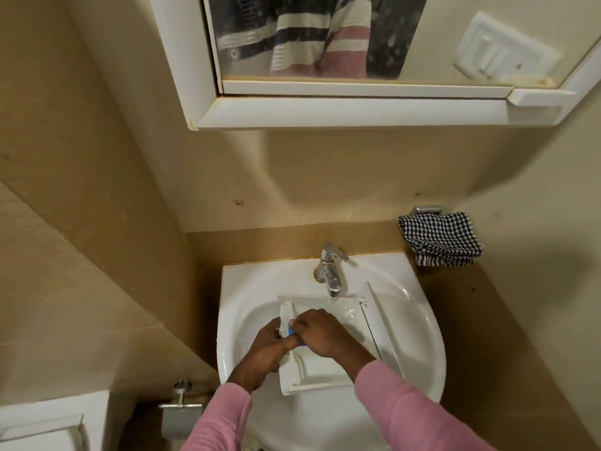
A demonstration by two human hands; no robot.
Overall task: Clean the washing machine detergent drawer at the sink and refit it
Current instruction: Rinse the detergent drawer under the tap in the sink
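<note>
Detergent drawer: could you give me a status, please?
Left hand grips drawer; right hand holds blue item on it. Drawer in sink, under tap. Nothing blocking.

Long pink sleeves, the left sleeve (221,418) and the right sleeve (400,405), cover both arms to the wrists. The left hand (263,349) and right hand (322,333) are bare. The mirror (325,37) shows a top striped dark, cream and pink.

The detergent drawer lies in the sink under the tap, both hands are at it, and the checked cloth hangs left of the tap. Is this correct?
Not quite: the head view shows the checked cloth hanging right of the tap, not left. The rest is correct.
</note>
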